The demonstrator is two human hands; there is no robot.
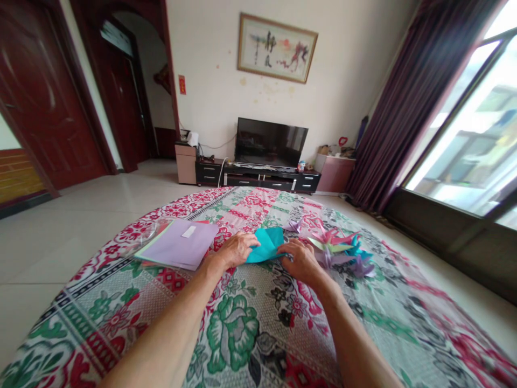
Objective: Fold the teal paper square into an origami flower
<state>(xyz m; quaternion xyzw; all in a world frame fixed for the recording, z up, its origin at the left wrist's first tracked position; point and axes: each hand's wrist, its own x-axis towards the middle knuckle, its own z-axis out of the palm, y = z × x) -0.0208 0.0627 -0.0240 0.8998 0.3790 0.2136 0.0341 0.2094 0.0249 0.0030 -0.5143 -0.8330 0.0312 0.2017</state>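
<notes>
A teal sheet of origami paper (266, 243) with visible crease lines lies on the patterned tablecloth between my two hands. My left hand (238, 248) holds its left edge with bent fingers. On the opposite side, my right hand (298, 254) pinches the lower right edge. Just right of my right hand is a cluster of folded paper cranes (333, 242) in pink, pale green, teal and purple. Left of my left hand rests a stack of coloured paper (177, 245), purple on top, bearing a small white slip (188, 231).
A round table (169, 318) under a floral cloth fills the foreground. Beyond it stand a low cabinet (278, 184) and a television (271, 143). Doors (52, 97) are at the left, a purple curtain (388, 118) and window at the right.
</notes>
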